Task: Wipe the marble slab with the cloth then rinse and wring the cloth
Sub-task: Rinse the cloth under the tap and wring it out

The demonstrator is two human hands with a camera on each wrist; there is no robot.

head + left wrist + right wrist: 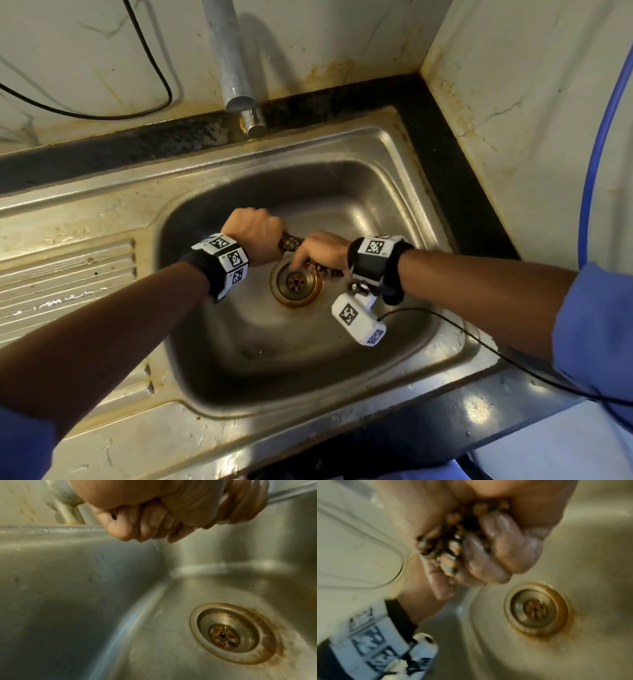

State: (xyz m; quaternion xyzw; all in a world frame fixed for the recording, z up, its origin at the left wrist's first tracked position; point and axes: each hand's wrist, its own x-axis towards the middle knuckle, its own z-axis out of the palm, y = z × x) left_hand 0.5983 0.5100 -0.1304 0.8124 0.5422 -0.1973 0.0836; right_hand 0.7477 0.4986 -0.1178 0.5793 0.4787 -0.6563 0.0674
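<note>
While the twisted brown-and-black cloth (pixel 291 241) is held over the basin of the steel sink (pixel 342 178), it is gripped at both ends. Its left end is enclosed by the left hand (pixel 255 240), whose fingers (pixel 150 524) are curled tightly into a fist around it, so that almost none of the fabric is seen from the left wrist. Its right end is clasped by the right hand (pixel 322 251); the wet fingers (pixel 488 545) are wrapped round the bunched, rope-like fabric. A short twisted length is left exposed between the two fists, which are set close together. The cloth is kept just above the rust-ringed drain (pixel 296 281), clear of the sink floor. A metal tap (pixel 236 75) is mounted behind the basin, and a ribbed draining board (pixel 68 274) is set to its left.
</note>
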